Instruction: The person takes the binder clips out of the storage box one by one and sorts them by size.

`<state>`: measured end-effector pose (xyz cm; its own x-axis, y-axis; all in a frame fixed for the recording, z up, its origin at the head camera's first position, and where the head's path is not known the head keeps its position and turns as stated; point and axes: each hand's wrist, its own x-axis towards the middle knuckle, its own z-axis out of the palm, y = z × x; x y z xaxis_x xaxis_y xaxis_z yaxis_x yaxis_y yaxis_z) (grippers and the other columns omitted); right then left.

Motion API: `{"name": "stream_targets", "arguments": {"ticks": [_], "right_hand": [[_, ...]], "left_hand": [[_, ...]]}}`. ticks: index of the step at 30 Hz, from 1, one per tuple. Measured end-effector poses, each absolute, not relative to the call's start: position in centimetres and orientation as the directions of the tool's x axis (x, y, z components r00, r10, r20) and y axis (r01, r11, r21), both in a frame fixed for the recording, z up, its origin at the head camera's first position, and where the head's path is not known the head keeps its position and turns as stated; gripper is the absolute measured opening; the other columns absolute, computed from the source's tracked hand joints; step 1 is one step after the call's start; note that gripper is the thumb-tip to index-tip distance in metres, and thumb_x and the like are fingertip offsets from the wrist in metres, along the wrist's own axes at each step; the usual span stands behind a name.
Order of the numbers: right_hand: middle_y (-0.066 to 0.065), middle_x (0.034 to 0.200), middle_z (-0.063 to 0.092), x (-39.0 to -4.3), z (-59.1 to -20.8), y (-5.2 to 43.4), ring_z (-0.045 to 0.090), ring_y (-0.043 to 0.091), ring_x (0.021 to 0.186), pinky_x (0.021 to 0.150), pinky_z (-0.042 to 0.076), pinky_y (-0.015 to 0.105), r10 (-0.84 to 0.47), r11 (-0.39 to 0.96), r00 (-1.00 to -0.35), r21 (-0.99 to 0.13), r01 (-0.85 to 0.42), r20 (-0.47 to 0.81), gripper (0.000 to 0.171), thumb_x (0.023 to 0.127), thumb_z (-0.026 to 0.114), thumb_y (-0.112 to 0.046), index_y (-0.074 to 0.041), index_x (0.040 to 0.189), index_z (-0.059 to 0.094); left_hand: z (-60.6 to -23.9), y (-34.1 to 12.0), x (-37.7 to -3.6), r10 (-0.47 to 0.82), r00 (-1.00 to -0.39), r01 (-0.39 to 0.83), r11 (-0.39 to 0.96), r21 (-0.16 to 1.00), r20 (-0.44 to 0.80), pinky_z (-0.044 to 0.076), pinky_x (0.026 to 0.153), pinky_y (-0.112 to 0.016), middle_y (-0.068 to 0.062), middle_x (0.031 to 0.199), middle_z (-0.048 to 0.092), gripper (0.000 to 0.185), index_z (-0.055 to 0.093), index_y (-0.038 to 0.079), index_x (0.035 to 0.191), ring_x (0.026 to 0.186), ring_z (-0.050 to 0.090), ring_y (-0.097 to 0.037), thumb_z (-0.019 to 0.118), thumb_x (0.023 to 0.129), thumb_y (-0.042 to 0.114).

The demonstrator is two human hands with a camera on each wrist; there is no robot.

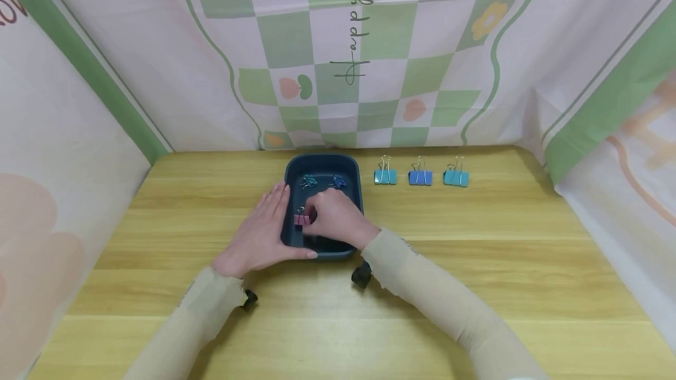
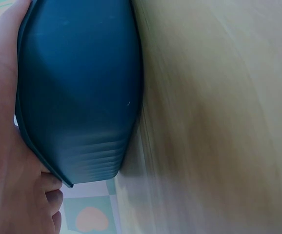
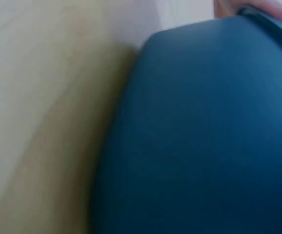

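A dark blue tray (image 1: 351, 176) stands on the wooden table (image 1: 475, 263), near the middle and toward the far edge. The left hand (image 1: 261, 233) lies flat against the tray's left wall, fingers straight and together, thumb along the near rim; the left wrist view shows the palm (image 2: 4, 146) touching the tray's outer wall (image 2: 77, 97). It grips nothing.

The right hand (image 1: 335, 216) reaches into the tray from the near right, fingers curled down onto a pink binder clip (image 1: 301, 220) at the tray's left side. The fingers appear to pinch the clip; the exact contact is partly hidden by the hand. The right wrist view shows only the tray's outer wall (image 3: 204, 136), blurred, and table surface.

Inside the tray, at the far end, lie a teal binder clip (image 1: 308, 181) and a small blue binder clip (image 1: 339, 181), apart from each other.

On the table right of the tray, three larger clips stand in a row, wire handles up: a teal clip (image 1: 385, 176), a blue clip (image 1: 419, 177) and a second teal clip (image 1: 456, 177), spaced apart.
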<state>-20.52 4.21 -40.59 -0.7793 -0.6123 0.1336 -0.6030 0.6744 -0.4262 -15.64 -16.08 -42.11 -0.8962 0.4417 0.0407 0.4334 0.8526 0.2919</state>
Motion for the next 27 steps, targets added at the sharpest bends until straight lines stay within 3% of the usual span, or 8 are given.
{"name": "stream_targets", "arguments": {"ticks": [4,16,27], "right_hand": [[-0.006,0.078,0.072,-20.7,-39.9,5.0,0.062,0.001,0.067,0.069,0.053,0.019,-0.589,0.658,-0.783,-0.444,-0.608,0.199,0.017,0.08,0.087,-0.026,-0.013,0.088,0.079],[0.001,0.084,0.075,-21.1,-36.8,8.2,0.069,0.012,0.075,0.066,0.057,0.024,-0.505,0.608,-0.805,-0.533,-0.589,0.313,0.016,0.078,0.088,-0.019,-0.01,0.088,0.08],[0.001,0.088,0.076,-21.3,-36.0,12.0,0.069,0.019,0.089,0.081,0.057,0.04,-0.406,0.647,-0.874,-0.592,-0.481,0.267,0.016,0.077,0.087,-0.017,-0.012,0.091,0.079]], "left_hand": [[-42.1,-16.1,-15.6,0.441,-0.896,0.434,0.853,0.289,0.042,0.007,0.124,-0.041,-0.013,0.169,-0.001,0.14,0.002,0.002,0.162,0.154,-0.003,-0.021,0.047,0.07,0.097],[-42.1,-16.0,-15.7,0.434,-0.9,0.426,0.849,0.311,0.049,0.008,0.124,-0.042,-0.013,0.17,0.001,0.141,0.005,0.001,0.163,0.155,-0.001,-0.022,0.048,0.069,0.097],[-42.1,-16.0,-15.7,0.429,-0.902,0.423,0.854,0.302,0.049,0.008,0.124,-0.041,-0.013,0.17,0.001,0.143,0.003,0.003,0.163,0.155,-0.001,-0.022,0.049,0.067,0.098]]}}
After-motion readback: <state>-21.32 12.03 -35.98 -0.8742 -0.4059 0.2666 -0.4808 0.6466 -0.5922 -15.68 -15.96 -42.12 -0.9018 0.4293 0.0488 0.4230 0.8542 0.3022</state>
